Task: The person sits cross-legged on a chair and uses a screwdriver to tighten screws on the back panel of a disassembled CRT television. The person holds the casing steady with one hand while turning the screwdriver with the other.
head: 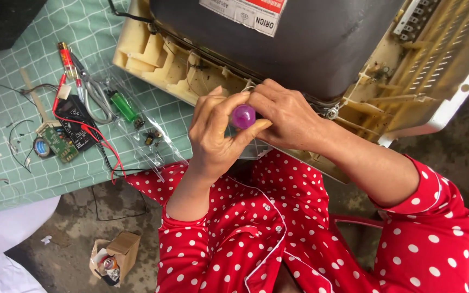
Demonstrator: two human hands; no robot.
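My left hand (pixel 214 134) and my right hand (pixel 286 116) meet in the middle of the view, both closed around a tool with a round purple handle end (pixel 243 116). The tool's shaft is hidden behind my fingers. Both hands press against the lower edge of an old tube television (pixel 299 38), its dark picture tube bared inside a yellowed plastic casing (pixel 153 54). My sleeves are red with white dots.
A green gridded mat (pixel 99 27) at left carries scissors (pixel 96 92), a green lighter (pixel 124 107), a red-handled tester (pixel 67 57), a black meter with red leads (pixel 77 122), a small circuit board (pixel 58 144) and a solder spool. A small open cardboard box (pixel 114 259) lies on the concrete floor.
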